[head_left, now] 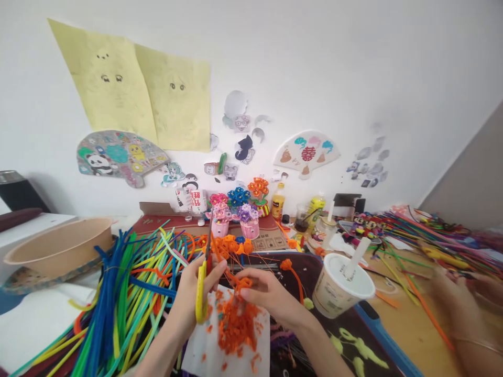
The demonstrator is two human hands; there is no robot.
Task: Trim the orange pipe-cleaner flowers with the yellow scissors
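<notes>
My left hand (210,272) is closed around yellow-handled scissors (201,298), their blades pointing up and away from me. My right hand (267,296) pinches a looped orange chenille stem (241,284), close to the left fingertips. Whether the left fingers also touch this stem, I cannot tell. Beneath both hands lies a white paper sheet (196,348) bearing a pile of orange fuzzy trimmings (238,330). Just past the fingers is a cluster of orange chenille flowers (231,245) on thin stems.
A bundle of coloured chenille stems (113,298) spreads on the left, near a tan basin (58,246). To the right stands a lidded cup (341,288) with a straw. Finished flower pots (249,225) line the back. Another person's hand (451,293) is at far right.
</notes>
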